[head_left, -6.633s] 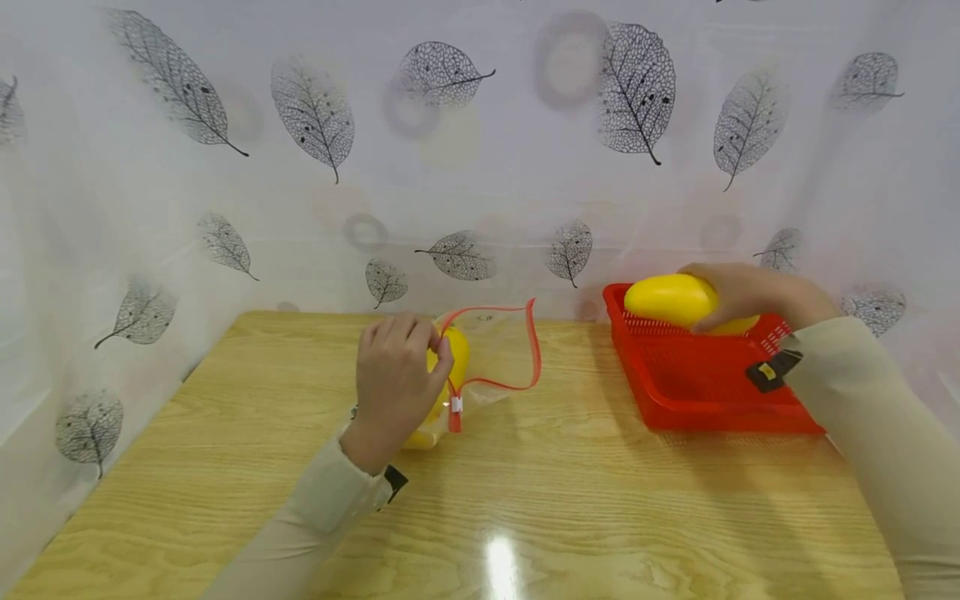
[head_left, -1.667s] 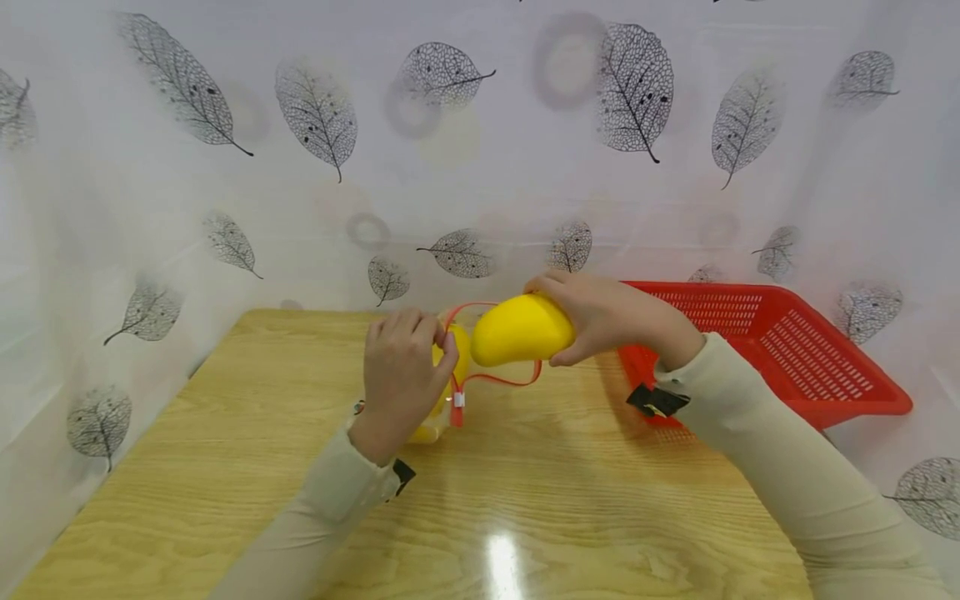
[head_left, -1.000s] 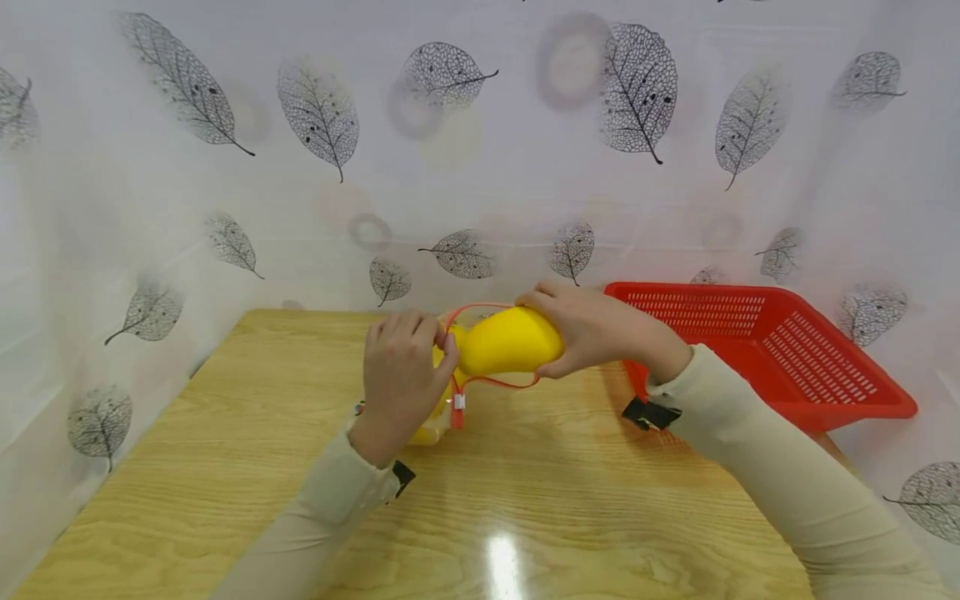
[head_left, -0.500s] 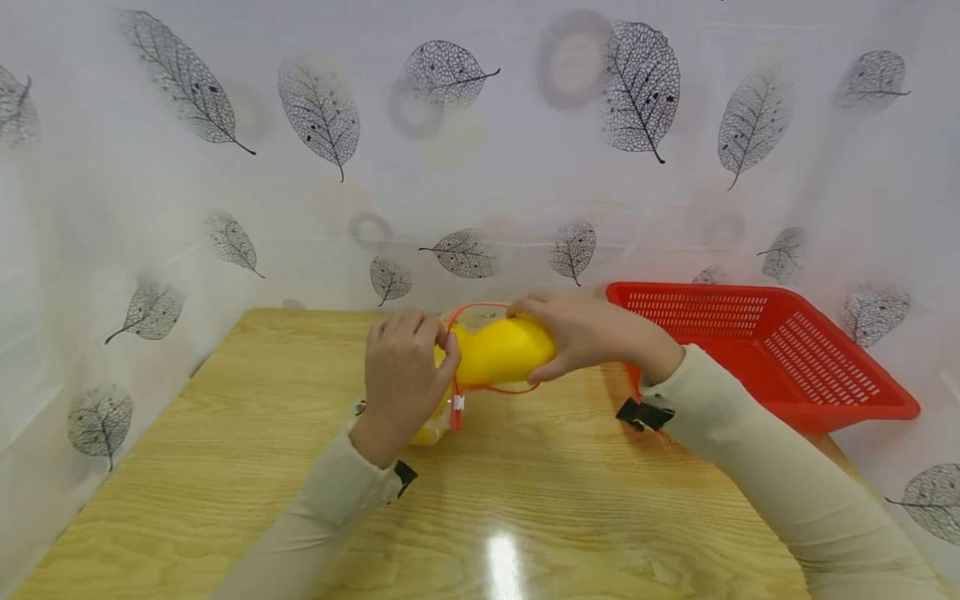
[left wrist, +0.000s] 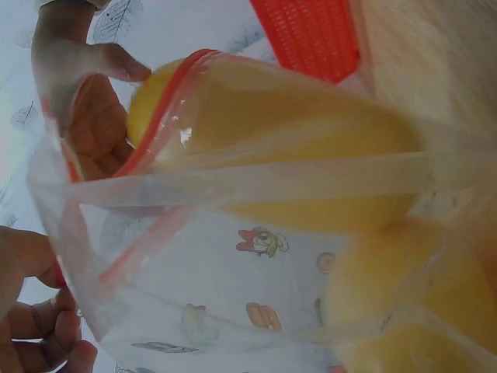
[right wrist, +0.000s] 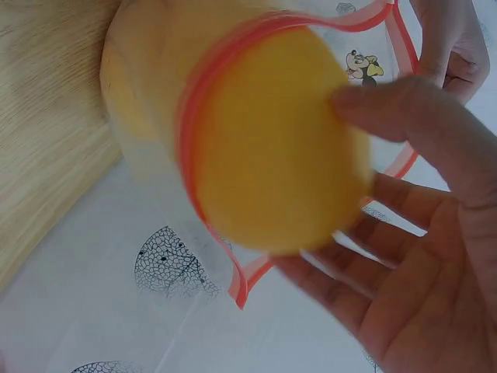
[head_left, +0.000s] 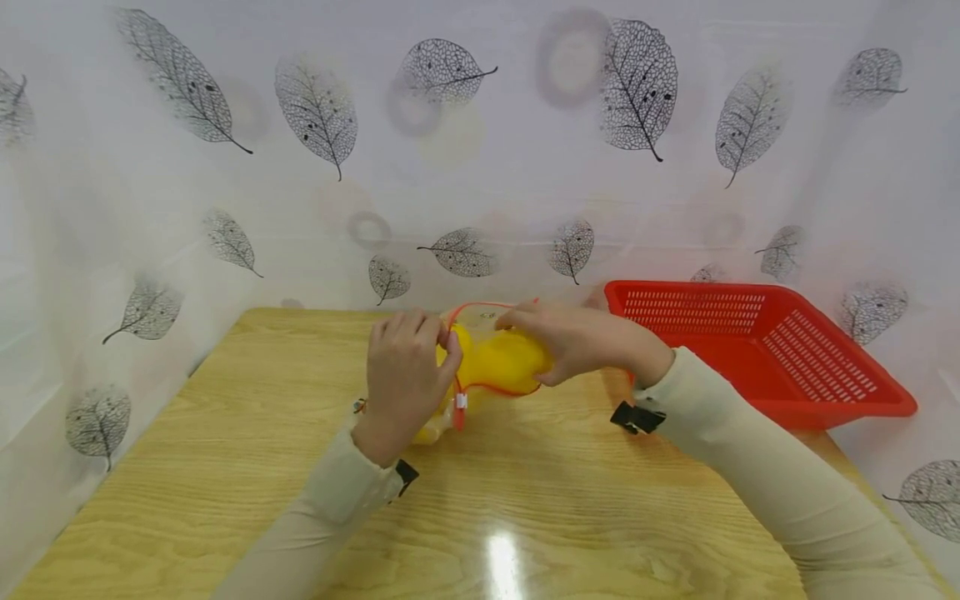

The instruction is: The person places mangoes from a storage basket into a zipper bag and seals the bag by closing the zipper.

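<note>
My left hand (head_left: 405, 383) pinches the edge of a clear zip bag (left wrist: 116, 225) with a red seal and a white slider (head_left: 461, 402). The bag's mouth gapes to the right. My right hand (head_left: 581, 342) holds a yellow mango (head_left: 512, 360) by its end, thumb on one side and fingers on the other. Most of that mango lies within the bag, its held end sticking out past the red seal (right wrist: 188, 140). Another yellow mango (left wrist: 411, 299) sits deeper inside, partly hidden by my left hand in the head view. Small cartoon prints mark the plastic.
A red perforated plastic basket (head_left: 697, 312) stands at the right of the wooden table (head_left: 300, 517), partly behind my right forearm. A pale curtain (head_left: 487, 167) with leaf prints hangs behind the table.
My right hand took the mango out of the red basket, carried it left to the bag and has pushed it through the mouth. My left hand has kept its grip on the bag's edge.
</note>
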Demonstrator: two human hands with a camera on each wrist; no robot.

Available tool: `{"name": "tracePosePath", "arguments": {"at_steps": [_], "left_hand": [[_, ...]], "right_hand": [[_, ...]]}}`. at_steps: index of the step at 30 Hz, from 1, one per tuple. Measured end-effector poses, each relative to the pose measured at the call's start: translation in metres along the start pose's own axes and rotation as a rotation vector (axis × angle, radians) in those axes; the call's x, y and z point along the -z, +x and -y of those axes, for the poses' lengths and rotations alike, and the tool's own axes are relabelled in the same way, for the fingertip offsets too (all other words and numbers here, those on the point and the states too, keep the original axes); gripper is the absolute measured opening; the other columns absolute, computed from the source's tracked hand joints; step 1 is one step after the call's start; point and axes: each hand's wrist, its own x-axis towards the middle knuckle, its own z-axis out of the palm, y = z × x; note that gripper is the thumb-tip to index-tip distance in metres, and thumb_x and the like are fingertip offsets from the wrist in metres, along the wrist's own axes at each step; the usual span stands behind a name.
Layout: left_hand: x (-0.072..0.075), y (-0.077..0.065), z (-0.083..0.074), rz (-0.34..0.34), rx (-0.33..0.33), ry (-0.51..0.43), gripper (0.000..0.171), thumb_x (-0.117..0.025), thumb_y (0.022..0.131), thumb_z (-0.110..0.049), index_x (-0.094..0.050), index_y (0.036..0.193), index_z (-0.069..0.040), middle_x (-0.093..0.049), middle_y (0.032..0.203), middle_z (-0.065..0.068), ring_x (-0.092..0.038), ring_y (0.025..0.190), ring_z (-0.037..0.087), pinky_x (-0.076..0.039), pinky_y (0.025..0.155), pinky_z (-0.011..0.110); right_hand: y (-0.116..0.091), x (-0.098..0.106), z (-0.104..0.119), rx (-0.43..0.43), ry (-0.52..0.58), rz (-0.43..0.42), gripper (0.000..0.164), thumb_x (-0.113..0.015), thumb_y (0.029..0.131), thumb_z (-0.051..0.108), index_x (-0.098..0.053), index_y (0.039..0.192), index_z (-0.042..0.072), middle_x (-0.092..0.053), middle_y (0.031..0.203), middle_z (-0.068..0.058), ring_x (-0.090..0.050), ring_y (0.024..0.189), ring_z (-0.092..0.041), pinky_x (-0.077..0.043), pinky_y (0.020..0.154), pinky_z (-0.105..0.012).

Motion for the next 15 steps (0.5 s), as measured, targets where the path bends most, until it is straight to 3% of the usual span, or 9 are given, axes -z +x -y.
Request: {"name": "tracePosePath", "arguments": {"at_steps": [4,9,15], "left_hand": [[0.000,0.000,0.000,0.003,0.004,-0.004,0.018,-0.063,0.081,-0.011,-0.057,0.065,-0.006,-0.062,0.072,0.008,-0.059,0.074,0.026,-0.046,0.076,0.040],[0.001,0.000,0.001,0.002,0.007,-0.006,0.018,-0.062,0.081,-0.010,-0.057,0.065,-0.006,-0.061,0.072,0.008,-0.058,0.074,0.026,-0.046,0.075,0.040],[0.002,-0.001,0.002,0.001,0.012,-0.006,0.018,-0.062,0.081,-0.011,-0.057,0.065,-0.006,-0.061,0.073,0.008,-0.058,0.074,0.026,-0.046,0.075,0.040]], "right_hand": [[0.002,-0.001,0.001,0.005,0.010,0.004,0.061,-0.074,0.075,0.013,-0.048,0.130,0.004,-0.054,0.131,-0.009,-0.055,0.116,-0.026,-0.048,0.095,-0.040],[0.004,-0.003,0.001,-0.021,0.026,0.016,0.057,-0.073,0.077,0.014,-0.051,0.128,0.004,-0.056,0.129,-0.009,-0.056,0.115,-0.025,-0.047,0.096,-0.040],[0.006,-0.004,-0.008,-0.011,0.015,-0.087,0.044,-0.073,0.078,0.014,-0.057,0.118,0.003,-0.064,0.113,-0.009,-0.061,0.104,-0.023,-0.050,0.091,-0.039]]}}
